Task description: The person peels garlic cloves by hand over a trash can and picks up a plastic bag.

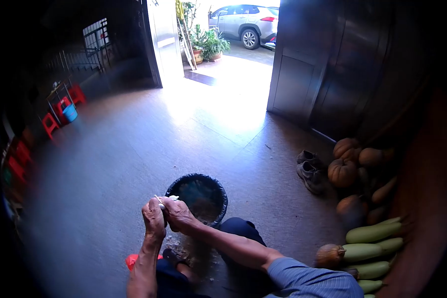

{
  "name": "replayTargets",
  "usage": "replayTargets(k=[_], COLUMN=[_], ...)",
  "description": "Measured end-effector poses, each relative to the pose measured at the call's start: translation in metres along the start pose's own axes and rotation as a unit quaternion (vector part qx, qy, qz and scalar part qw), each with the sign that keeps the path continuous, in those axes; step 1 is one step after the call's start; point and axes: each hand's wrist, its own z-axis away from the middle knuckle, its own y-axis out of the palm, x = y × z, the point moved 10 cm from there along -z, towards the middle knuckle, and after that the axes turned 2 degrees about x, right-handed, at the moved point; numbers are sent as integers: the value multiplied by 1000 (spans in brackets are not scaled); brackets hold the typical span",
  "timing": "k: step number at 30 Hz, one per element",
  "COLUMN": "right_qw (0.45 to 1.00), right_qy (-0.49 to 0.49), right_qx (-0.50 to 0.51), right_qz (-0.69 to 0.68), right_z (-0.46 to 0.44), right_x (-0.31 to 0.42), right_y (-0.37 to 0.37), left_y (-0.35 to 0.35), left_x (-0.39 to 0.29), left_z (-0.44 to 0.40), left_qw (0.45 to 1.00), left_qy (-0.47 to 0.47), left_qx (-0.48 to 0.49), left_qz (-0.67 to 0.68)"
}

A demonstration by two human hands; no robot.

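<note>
My left hand (154, 217) and my right hand (179, 216) are close together, with their fingers closed around a small whitish thing (162, 204). It is too small and too covered by the fingers for me to name its kind. Just beyond them, a round bin lined with a black bag (224, 199) stands on the floor, dark bits inside it. The hands are at its near left edge, above the rim. Pale scraps (176, 243) lie on the floor below my hands, beside my foot in a dark shoe (174, 258).
Orange pumpkins (342, 172) and long green gourds (372, 232) lie along the right side. A pair of shoes (310, 174) sits near them. Red stools (49, 124) and a blue bucket (70, 113) stand at left. Part of something red (132, 260) shows by my left forearm.
</note>
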Motion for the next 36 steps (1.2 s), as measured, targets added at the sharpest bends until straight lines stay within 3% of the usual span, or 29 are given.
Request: replayTargets(k=[4, 7, 8, 10, 12, 16, 19, 22, 25, 28, 31, 36], right_qw=[999, 995, 994, 986, 989, 976, 977, 983, 986, 985, 966, 965], right_qy=[-19, 10, 1, -13, 63, 46, 43, 35, 52, 39, 9, 24], right_qx=[27, 77, 76, 101, 93, 81, 110, 121, 115, 116, 148, 169], right_qz=[42, 56, 78, 131, 98, 198, 180, 132, 110, 121, 210, 201], right_z=[-13, -6, -14, -5, -5, -5, -6, -5, -4, -1, 1, 6], right_x=[-11, -1, -7, 11, 3, 7, -2, 0, -3, -2, 8, 10], right_y=[-3, 2, -7, -5, -8, -8, -2, 5, 4, 1, -1, -3], left_y=[6, 10, 21, 23, 24, 14, 3, -1, -1, 2, 5, 9], left_x=[-19, -30, -60, -69, -78, -59, -36, -35, -40, -38, -33, -28], left_z=[0, 2, 7, 13, 17, 13, 14, 19, 17, 17, 21, 26], left_qw=[994, 992, 941, 891, 883, 919, 976, 989, 987, 985, 988, 982], left_qy=[109, 11, 222, 286, 299, 203, 46, -24, 32, 30, -34, -118], left_qx=[-11, 117, 164, 207, 207, 225, 179, 126, 109, 130, 140, 148], left_qz=[-14, -48, -196, -284, -297, -253, -116, -70, -117, -106, -62, -10])
